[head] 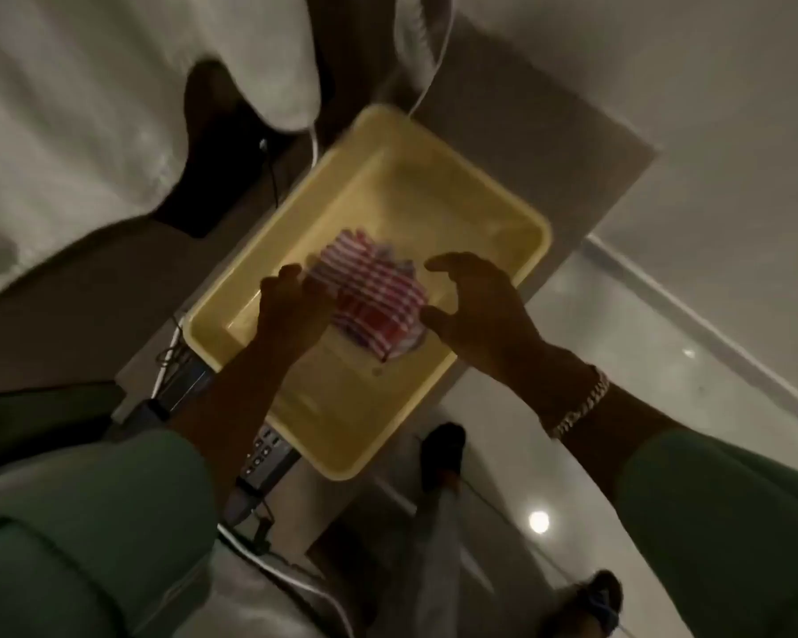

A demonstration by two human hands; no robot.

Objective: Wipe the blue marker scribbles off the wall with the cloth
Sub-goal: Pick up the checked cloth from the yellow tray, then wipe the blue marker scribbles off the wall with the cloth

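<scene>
One striped cloth [373,294] lies crumpled inside the yellow tray [489,195].

Whole view motion-blurred, dim. Left hand [291,306] covers cloth's [374,292] near-left edge beside yellow tray [494,209] wall; grip unclear. Both green sleeves cut by frame edges.

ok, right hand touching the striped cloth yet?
Apart. The head view shows the right hand open, fingers spread, with yellow tray visible between its fingertips and the red-and-white cloth. The frame is blurred, so the gap looks narrow.
</scene>
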